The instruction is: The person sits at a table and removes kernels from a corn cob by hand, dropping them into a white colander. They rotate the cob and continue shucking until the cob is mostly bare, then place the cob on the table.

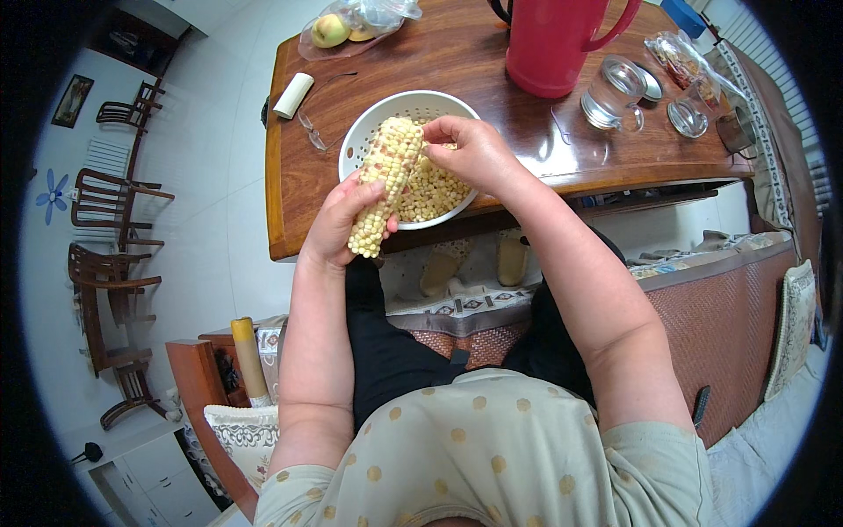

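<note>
My left hand [346,214] grips an ear of corn [390,161], its thumb lying across the pale yellow kernels. The cob is held at a slant, and reddish-brown marks show on its upper half. At the cob's upper right edge are the thumb and bent fingers of my right hand [471,151]. Whether a kernel is pinched between those fingertips is hard to see. Under both hands stands a white plastic colander [352,141] with holes in its wall. Loose corn kernels [435,191] lie in it, partly hidden by the cob and my right hand.
The wooden table [520,141] also bears eyeglasses [313,132], a white cylinder [294,95], bagged apples [330,31], a red pitcher [550,49], a glass mug [612,95], a glass cup [688,117] and a metal cup [736,130]. An open drawer [649,201] juts out below the tabletop.
</note>
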Motion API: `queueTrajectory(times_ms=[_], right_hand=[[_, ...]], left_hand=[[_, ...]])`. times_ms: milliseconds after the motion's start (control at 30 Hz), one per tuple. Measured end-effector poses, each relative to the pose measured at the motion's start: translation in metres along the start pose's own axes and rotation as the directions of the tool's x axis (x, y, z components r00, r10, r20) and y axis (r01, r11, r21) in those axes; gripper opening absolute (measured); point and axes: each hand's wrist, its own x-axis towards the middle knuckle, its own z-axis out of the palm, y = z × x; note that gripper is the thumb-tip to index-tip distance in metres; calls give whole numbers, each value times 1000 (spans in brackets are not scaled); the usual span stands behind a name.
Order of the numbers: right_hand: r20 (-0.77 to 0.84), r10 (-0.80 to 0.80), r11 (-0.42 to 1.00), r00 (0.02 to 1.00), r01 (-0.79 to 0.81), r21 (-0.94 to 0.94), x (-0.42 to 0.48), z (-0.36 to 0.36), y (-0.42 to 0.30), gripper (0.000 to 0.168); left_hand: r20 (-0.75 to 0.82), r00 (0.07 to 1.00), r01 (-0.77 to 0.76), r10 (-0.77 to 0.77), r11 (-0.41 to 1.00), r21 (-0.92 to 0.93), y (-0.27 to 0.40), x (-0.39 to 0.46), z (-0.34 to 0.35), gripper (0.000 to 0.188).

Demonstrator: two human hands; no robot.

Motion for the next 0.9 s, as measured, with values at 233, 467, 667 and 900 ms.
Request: queueTrajectory(times_ms=[233,467,667,900], right_hand=[[95,-244,970,965,244,20,1,1,4,61],[-24,-280,952,960,274,-133,3,-1,11,57],[-227,-247,967,942,254,1,14,-10,12,56],[-54,-151,912,987,160,378,-5,-10,-5,51]], left_hand=[[41,998,50,-44,983,-174,6,10,2,94],[-39,995,-93,88,986,-135,12,25,12,102],[70,930,-366,361,924,109,9,38,16,95],[-62,820,-493,570,757,429,-5,42,32,56]])
